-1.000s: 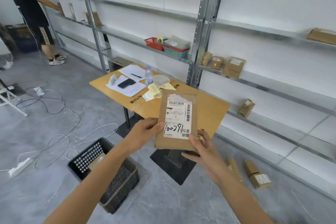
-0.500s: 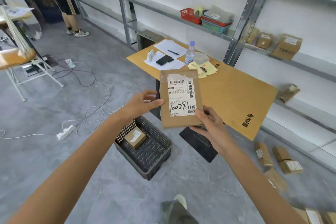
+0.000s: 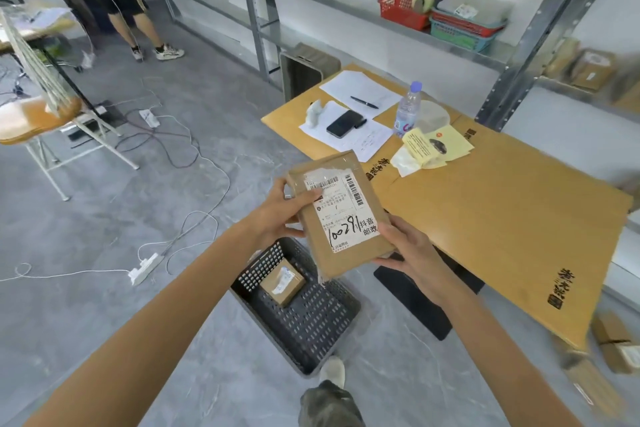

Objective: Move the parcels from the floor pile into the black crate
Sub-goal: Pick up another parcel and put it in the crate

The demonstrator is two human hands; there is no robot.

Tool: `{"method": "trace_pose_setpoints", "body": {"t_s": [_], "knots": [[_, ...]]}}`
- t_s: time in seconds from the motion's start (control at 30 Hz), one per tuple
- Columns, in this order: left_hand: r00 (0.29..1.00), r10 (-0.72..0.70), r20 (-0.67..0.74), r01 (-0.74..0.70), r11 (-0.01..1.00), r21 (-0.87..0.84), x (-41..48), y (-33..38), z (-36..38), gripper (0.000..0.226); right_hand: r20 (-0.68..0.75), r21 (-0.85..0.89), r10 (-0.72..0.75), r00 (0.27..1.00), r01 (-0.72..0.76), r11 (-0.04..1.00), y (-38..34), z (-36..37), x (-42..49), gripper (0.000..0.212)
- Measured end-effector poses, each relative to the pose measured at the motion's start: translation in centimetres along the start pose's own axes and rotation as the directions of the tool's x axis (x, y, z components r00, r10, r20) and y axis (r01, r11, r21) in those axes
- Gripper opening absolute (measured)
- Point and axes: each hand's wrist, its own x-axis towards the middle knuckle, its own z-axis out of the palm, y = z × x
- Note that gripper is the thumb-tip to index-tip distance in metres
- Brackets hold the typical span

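We hold flat brown parcel (image 3: 341, 215) above black crate (image 3: 311, 319): our left hand (image 3: 280, 215) grips left edge, our right hand (image 3: 408, 250) grips lower right corner; small box (image 3: 282, 282) inside crate.

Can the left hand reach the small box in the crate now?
Probably not yet: the left hand grips the flat parcel, with the right hand. Otherwise the way looks free: the small box lies uncovered in the open black crate below.

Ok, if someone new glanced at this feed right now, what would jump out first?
The flat brown parcel with its white label fills centre frame, held between the left hand and right hand. Below it on the floor sits the black crate, one small box inside.
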Motion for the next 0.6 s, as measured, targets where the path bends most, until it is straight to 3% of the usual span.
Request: {"method": "trace_pose_setpoints", "body": {"t_s": [0.07, 0.17, 0.27, 0.37, 0.47, 0.53, 0.6], "knots": [[1.0, 0.007, -0.02, -0.007, 1.0, -0.027, 2.4, 0.3, -0.9, 0.046, -0.051, -0.086, -0.006, 0.999, 0.002, 0.996, -0.2, 0.3, 2.8, 0.043], [0.996, -0.016, -0.092, 0.012, 0.999, -0.047, 5.1, 0.7, -2.0, 0.05, -0.202, -0.411, -0.169, 0.965, 0.073, 0.909, -0.5, 1.3, 6.1, 0.043], [0.988, -0.069, -0.138, 0.059, 0.995, -0.078, 7.6, 0.6, -3.2, 0.06, -0.192, -0.63, -0.292, 0.937, 0.111, 0.769, -0.3, 3.3, 8.8, 0.063], [0.985, -0.109, -0.13, 0.095, 0.989, -0.115, 10.3, 0.1, -4.9, 0.056, -0.193, -0.728, -0.252, 0.948, 0.034, 0.685, 0.3, 5.1, 11.8, 0.081], [0.983, -0.166, -0.083, 0.157, 0.982, -0.106, 12.8, -0.4, -7.3, 0.054, -0.204, -0.693, -0.199, 0.959, 0.003, 0.721, 1.3, 6.7, 14.5, 0.069], [0.98, -0.199, -0.013, 0.198, 0.978, -0.067, 14.5, -0.9, -9.1, 0.054, -0.259, -0.548, -0.101, 0.961, -0.06, 0.835, 2.2, 7.6, 16.1, 0.059], [0.969, -0.236, 0.067, 0.235, 0.972, 0.022, 16.2, -1.2, -10.7, 0.053, -0.321, -0.347, 0.09, 0.943, -0.206, 0.915, 3.4, 8.3, 17.7, 0.062]]}}
